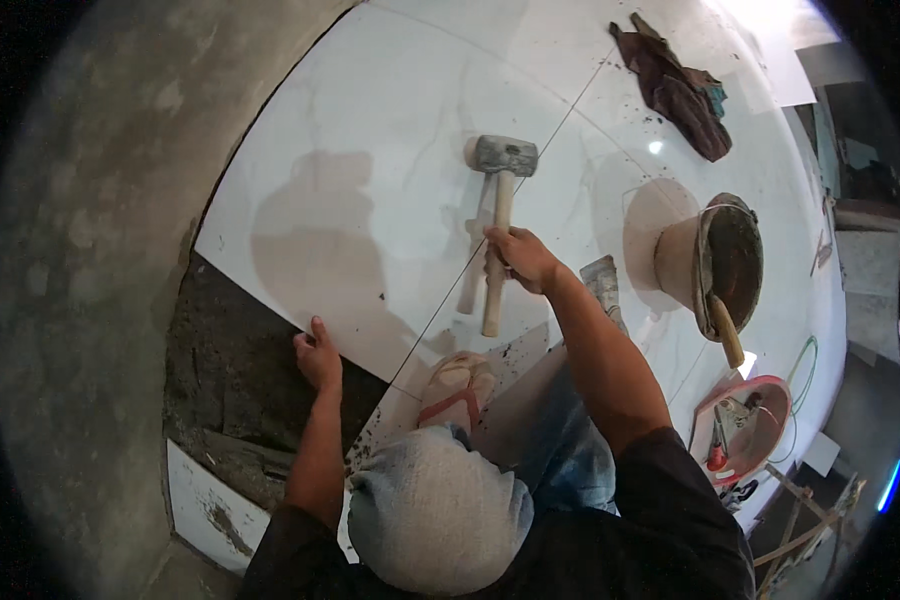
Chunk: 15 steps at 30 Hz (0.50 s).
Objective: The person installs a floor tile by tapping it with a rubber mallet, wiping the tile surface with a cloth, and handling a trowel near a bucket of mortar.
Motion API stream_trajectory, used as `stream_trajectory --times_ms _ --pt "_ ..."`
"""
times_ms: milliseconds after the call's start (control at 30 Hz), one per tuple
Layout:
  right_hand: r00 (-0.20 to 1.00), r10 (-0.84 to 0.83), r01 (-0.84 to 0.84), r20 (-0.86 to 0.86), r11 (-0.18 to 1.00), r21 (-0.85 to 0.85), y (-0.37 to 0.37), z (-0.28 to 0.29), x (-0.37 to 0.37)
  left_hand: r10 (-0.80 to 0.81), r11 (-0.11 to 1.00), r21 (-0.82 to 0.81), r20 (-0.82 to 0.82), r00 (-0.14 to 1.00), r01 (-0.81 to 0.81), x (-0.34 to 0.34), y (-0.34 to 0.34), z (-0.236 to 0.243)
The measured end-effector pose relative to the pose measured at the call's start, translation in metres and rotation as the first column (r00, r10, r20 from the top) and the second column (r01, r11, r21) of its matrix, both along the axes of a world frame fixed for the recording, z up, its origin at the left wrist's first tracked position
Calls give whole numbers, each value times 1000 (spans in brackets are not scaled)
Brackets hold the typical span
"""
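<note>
You are gripping the mallet [503, 205] over the large white tile [370, 200], ahead of your body.

Your right hand [522, 258] is closing round the handle, which is pointing almost straight away from you, its head sitting farthest, beside the tile's right joint [441, 314]; whether it is touching down, I cannot tell. Your left hand [318, 355] is resting, half curled, at the tile's near edge, farther from the mallet; its grip is unclear. Bare dark bed [235, 350] is lying below that edge, the grey wall [100, 220] is bounding the left, and open tile is stretching between wall and mallet. The bucket [676, 262] is standing well apart, rightward.
</note>
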State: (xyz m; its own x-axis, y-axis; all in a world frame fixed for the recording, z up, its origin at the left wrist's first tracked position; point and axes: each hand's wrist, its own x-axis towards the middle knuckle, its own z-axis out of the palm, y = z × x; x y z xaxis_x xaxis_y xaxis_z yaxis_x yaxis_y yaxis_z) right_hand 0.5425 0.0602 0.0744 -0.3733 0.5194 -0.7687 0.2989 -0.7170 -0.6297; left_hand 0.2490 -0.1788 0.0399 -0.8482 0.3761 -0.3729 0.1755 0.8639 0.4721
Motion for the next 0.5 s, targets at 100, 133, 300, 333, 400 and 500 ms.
stream_trajectory --times_ms 100,133,300,333,400,500 --pt "988 -146 140 56 985 97 -27 16 12 -26 995 -92 97 995 35 9 3 4" --pt "977 -114 80 178 979 188 -23 29 11 -14 994 -103 95 995 24 7 3 3" --pt "937 -123 -106 326 790 603 0 85 -23 8 999 46 262 965 -21 -12 -26 -26" --pt "936 -121 -108 329 792 601 7 81 -27 10 999 43 264 964 -22 -12 -28 -31" --pt "939 -110 -220 326 538 814 18 65 -29 37 990 123 264 964 -72 -3 -23 -30" --pt "772 207 -598 601 559 575 36 58 -20 15 984 160 390 921 -84 0 -15 -16"
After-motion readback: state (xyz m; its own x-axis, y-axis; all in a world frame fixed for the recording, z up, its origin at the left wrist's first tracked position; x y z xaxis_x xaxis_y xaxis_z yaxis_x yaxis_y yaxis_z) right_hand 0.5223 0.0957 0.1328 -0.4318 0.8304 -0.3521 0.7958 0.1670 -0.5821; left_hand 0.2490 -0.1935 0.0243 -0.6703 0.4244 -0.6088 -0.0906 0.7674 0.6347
